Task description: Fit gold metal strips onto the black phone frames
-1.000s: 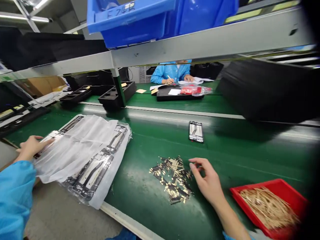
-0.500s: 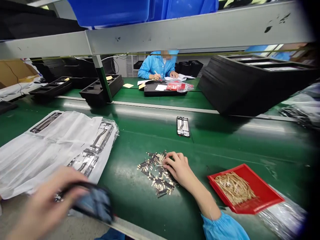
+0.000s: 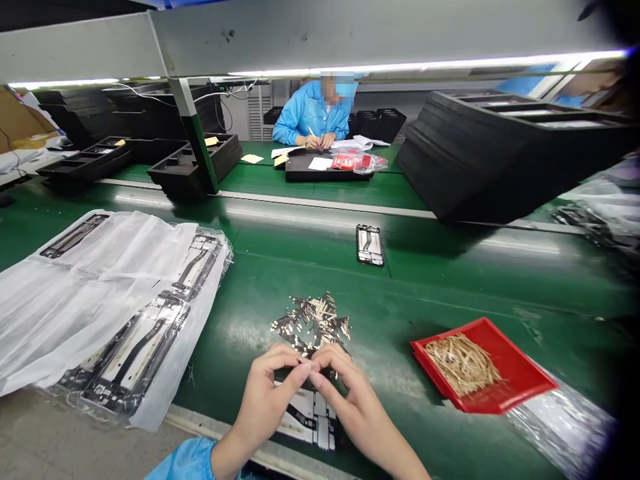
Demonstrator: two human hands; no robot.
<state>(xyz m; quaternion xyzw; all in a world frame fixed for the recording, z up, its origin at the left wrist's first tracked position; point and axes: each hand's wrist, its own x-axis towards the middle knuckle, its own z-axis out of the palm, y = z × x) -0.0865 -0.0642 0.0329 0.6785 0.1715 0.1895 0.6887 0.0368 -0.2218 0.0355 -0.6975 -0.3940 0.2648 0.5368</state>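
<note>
My left hand [image 3: 265,390] and my right hand [image 3: 357,403] meet at the fingertips near the front of the bench. Both are closed in a pinch; a small dark sliver shows between them, too small to name. Under the hands lies a phone frame [image 3: 325,423] with silver plates and a black strip, partly covered by my fingers. Just beyond them spreads a loose pile of small black strips with gold ends [image 3: 323,310]. A second phone frame [image 3: 370,245] lies farther off on the green bench [image 3: 270,267].
On the left, white wrapping sheets [image 3: 115,267] partly cover several phone frames. A red tray [image 3: 520,363] of thin tan strips sits at right, beside clear plastic bags [image 3: 560,427]. Stacked black trays [image 3: 480,160] stand behind. Across the bench a person [image 3: 313,113] writes.
My left hand has brought the phone frame from the lower left to the front of the pile. My right hand has left the pile and joined the left over the frame.
</note>
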